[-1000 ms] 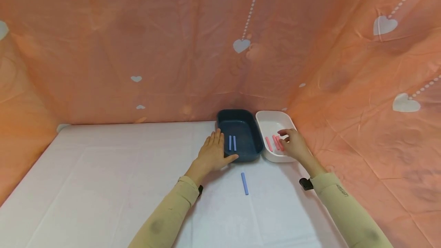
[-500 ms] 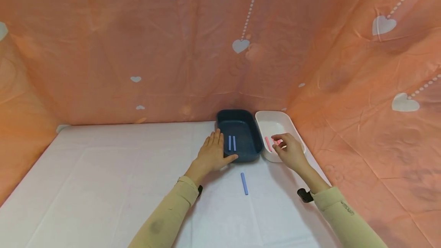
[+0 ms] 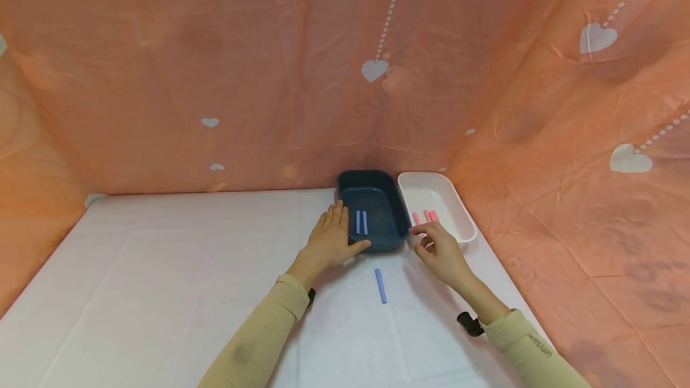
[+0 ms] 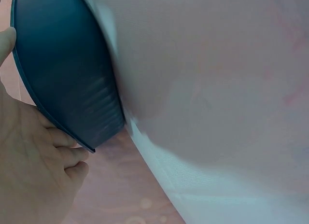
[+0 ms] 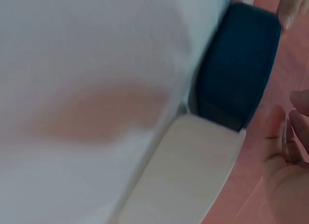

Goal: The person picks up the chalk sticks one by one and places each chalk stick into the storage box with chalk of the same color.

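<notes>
My left hand point(image 3: 329, 241) rests on the left and near rim of a dark blue tray point(image 3: 385, 196), fingers straight and thumb spread along the front. Inside that tray lie two blue chalk sticks point(image 3: 365, 223), side by side. Over the near rim of the white tray point(image 3: 450, 220), my right hand point(image 3: 443, 259) hovers with loosely bent fingers and nothing between them. Several pink chalk sticks point(image 3: 426, 216) lie in the white tray, their near ends hidden by this hand. Another blue chalk stick point(image 3: 380, 285) lies on the table in front of the dark tray.
Both trays stand close together at the back of the white-covered table point(image 3: 178, 280). An orange curtain point(image 3: 296, 76) with pale hearts hangs behind and to the right. In the right wrist view, the outer walls of the dark tray point(image 5: 236, 64) and white tray point(image 5: 183, 171) meet.
My right hand has let go over the pink chalk sticks and drawn back toward me and to the left, out of the white tray. The left hand has stayed in place.
</notes>
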A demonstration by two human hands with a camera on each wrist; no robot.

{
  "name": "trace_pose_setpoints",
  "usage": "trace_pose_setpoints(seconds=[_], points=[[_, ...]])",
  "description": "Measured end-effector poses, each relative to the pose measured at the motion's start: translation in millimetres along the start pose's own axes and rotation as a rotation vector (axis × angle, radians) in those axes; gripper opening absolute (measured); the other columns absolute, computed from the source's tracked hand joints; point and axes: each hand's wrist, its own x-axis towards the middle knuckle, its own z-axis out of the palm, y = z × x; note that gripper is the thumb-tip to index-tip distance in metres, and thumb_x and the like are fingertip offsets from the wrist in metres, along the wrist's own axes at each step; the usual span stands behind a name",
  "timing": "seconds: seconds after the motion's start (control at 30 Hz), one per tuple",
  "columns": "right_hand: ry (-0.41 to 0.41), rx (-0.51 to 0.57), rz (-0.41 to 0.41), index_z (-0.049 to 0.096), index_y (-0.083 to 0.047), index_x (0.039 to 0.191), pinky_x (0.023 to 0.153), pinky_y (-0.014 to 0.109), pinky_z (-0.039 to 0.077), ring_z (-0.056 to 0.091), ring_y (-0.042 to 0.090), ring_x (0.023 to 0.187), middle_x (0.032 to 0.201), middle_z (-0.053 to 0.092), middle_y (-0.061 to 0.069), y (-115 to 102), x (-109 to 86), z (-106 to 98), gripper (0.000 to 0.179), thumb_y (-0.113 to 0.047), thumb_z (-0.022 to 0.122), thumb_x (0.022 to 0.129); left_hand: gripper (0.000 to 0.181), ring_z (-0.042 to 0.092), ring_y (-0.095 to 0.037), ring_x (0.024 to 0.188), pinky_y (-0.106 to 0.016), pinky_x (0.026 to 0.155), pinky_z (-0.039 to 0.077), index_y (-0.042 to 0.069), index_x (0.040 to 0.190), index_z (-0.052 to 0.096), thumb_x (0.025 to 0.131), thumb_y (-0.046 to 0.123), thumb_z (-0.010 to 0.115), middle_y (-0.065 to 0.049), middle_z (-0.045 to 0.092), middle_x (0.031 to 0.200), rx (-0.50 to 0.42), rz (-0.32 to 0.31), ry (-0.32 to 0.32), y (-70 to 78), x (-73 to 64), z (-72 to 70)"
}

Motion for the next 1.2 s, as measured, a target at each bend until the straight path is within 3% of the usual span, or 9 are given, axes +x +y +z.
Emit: trace_pose_setpoints(seconds=[0.3, 0.73, 1.2], points=[[-0.099, 0.047, -0.050, 0.070, 0.005, 0.111, 0.065, 0.024, 0.058, 0.063, 0.010, 0.073, 0.102, 0.066, 0.019, -10, -11.5, 17, 0.029, 0.009, 0.078, 0.083, 0.107, 0.009, -0.037, 0.160, -0.047, 0.129, 0.010, -0.006, 0.163, 0.015, 0.098, 0.071, 0.051, -0.022, 0.004, 0.173, 0.006, -0.006, -0.003, 0.6, 0.1, -1.1], [-0.264, 0.044, -0.036, 0.070, 0.004, 0.113, 0.066, 0.025, 0.054, 0.060, 0.009, 0.074, 0.099, 0.065, 0.010, -18, -22.1, 39, 0.030, 0.004, 0.078, 0.084, 0.108, 0.011, -0.038, 0.159, -0.048, 0.129, 0.012, -0.006, 0.163, 0.017, 0.097, 0.072, 0.052, -0.022, 0.006, 0.173, 0.010, -0.012, 0.004, 0.1, 0.0, -0.3], [-0.404, 0.030, 0.006, 0.067, 0.006, 0.118, 0.064, 0.022, 0.051, 0.055, 0.001, 0.071, 0.103, 0.060, 0.008, -22, -22.6, 51, 0.037, -0.004, 0.080, 0.086, 0.107, 0.014, -0.039, 0.159, -0.048, 0.128, 0.015, -0.008, 0.162, 0.019, 0.097, 0.071, 0.052, -0.024, 0.008, 0.172, 0.009, 0.011, 0.023, -1.4, 0.5, 1.5]])
